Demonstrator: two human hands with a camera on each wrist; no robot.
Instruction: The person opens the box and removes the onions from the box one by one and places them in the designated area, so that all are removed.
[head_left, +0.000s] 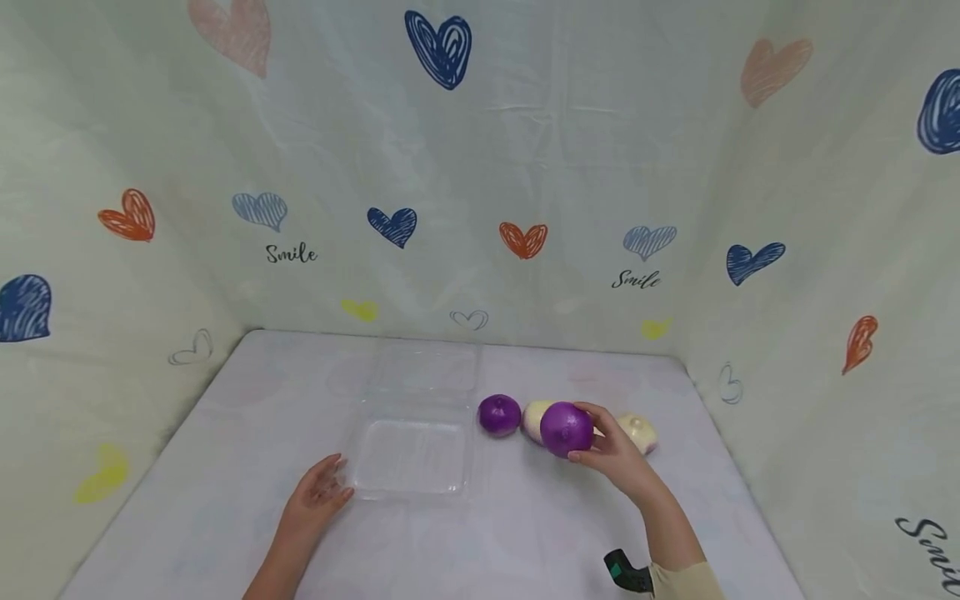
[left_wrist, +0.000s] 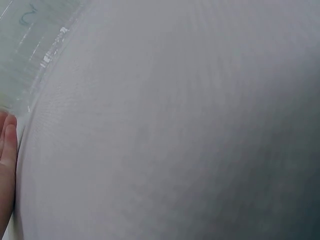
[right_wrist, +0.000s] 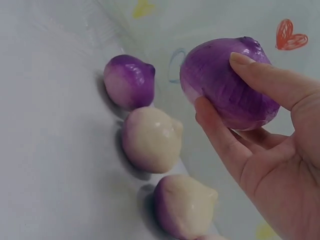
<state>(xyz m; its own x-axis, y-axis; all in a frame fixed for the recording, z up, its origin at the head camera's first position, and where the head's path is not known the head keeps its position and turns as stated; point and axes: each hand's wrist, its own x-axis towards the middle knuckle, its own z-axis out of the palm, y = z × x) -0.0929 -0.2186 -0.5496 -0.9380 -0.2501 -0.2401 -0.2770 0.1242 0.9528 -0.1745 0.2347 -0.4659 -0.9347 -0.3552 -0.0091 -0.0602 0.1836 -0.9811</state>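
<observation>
In the head view my right hand [head_left: 611, 454] holds a smooth purple onion [head_left: 566, 429] above the table, thumb on one side and fingers on the other. The right wrist view shows the same onion [right_wrist: 227, 82] with its small pointed tip. My left hand [head_left: 315, 496] is by the left edge of a clear plastic container [head_left: 408, 496], fingers relaxed; whether they touch the rim I cannot tell. The container's lid [head_left: 427, 367] lies folded back behind it. In the left wrist view only a few fingers [left_wrist: 7, 140] show at the left edge.
Right of the container another purple onion [right_wrist: 130, 82] sits on the table [head_left: 525, 533]. Beside it stand cream-and-purple onions [right_wrist: 152, 140] in a row, partly hidden in the head view by the held one. A curtain with printed hearts [head_left: 525, 167] surrounds the table.
</observation>
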